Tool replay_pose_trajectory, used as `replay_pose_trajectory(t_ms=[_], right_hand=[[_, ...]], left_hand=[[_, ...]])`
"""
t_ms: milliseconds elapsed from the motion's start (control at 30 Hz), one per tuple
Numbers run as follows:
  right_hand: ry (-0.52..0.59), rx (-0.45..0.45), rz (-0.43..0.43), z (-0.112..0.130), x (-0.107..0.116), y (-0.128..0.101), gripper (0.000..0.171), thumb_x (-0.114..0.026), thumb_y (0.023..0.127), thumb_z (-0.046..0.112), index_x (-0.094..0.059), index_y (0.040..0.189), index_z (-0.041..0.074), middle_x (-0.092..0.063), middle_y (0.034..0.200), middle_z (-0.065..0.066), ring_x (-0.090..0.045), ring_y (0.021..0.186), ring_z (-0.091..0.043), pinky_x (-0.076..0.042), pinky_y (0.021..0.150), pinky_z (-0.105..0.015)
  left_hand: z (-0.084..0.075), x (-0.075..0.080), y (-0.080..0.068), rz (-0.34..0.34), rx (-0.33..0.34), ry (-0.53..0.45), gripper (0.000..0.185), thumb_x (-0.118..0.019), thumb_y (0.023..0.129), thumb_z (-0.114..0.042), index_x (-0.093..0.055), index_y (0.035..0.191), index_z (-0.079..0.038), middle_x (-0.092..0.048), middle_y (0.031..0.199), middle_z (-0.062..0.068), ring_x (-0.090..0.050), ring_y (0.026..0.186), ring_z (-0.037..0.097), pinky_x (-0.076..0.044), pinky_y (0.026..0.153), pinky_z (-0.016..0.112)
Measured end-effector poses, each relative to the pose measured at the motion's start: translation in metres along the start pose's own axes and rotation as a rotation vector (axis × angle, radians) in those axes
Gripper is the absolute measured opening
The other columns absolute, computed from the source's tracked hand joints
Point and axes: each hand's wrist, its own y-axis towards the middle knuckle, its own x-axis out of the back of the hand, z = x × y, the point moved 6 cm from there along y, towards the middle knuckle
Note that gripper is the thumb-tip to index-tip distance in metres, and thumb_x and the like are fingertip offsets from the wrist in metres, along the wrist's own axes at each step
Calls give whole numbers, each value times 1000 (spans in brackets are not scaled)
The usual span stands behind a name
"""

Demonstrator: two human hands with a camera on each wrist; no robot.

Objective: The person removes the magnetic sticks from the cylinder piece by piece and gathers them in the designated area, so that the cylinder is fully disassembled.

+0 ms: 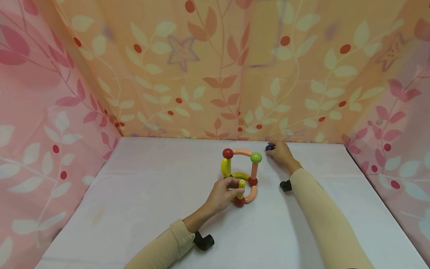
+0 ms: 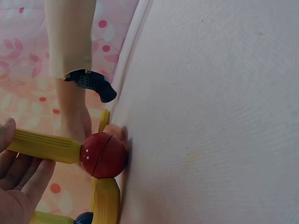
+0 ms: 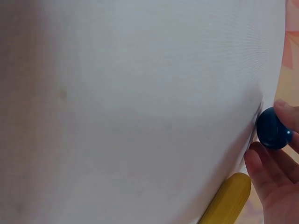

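A frame of toy balls and rods stands mid-table, with a green ball (image 1: 256, 157) and a red ball (image 1: 227, 153) at its top corners. At its near side my left hand (image 1: 220, 196) pinches an upright yellow rod (image 1: 241, 189) between thumb and fingers. That rod's lower end meets a red ball (image 2: 103, 155), from which another yellow rod (image 2: 106, 200) leads off. Towards the back edge, my right hand (image 1: 281, 154) holds a dark blue ball (image 3: 272, 128) by its fingertips. Beside those fingers in the right wrist view lies a loose yellow rod (image 3: 228, 201).
Straight and curved salmon rods, such as the near curved one (image 1: 252, 195), link the frame's balls. A white cloth covers the table (image 1: 134, 209). Patterned curtains (image 1: 151, 74) rise at the back and both sides. Black wrist mounts (image 1: 204, 242) jut from both sleeves.
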Motion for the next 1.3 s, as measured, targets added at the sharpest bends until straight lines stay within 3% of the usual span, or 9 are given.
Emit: replay_pose_trajectory(t_ms=[900,1100,1300], right_hand=[[-9,48,-19,-3,11,-11,53,-65,93,16,-48,139,-3,-52,137,-28,-51,124,-42,-38,109,-55],[73,43,-70,-2,15,-19,53,-64,93,16,-48,140,-1,-52,137,-28,-48,127,-44,-40,107,-55],[65,54,-135,2,22,-30,53,-66,92,16,-49,139,-2,-53,136,-29,-49,127,-44,-40,106,-55]], left_hand=[[0,0,1,3,-30,-4,27,-70,89,-21,-66,111,-5,-71,109,9,-68,105,25,-58,86,30],[0,0,1,5,-27,-3,27,-70,90,-21,-66,112,-5,-71,110,9,-67,105,25,-57,86,30],[0,0,1,4,-23,-8,28,-71,89,-20,-66,112,-5,-70,110,9,-67,105,24,-57,86,29]])
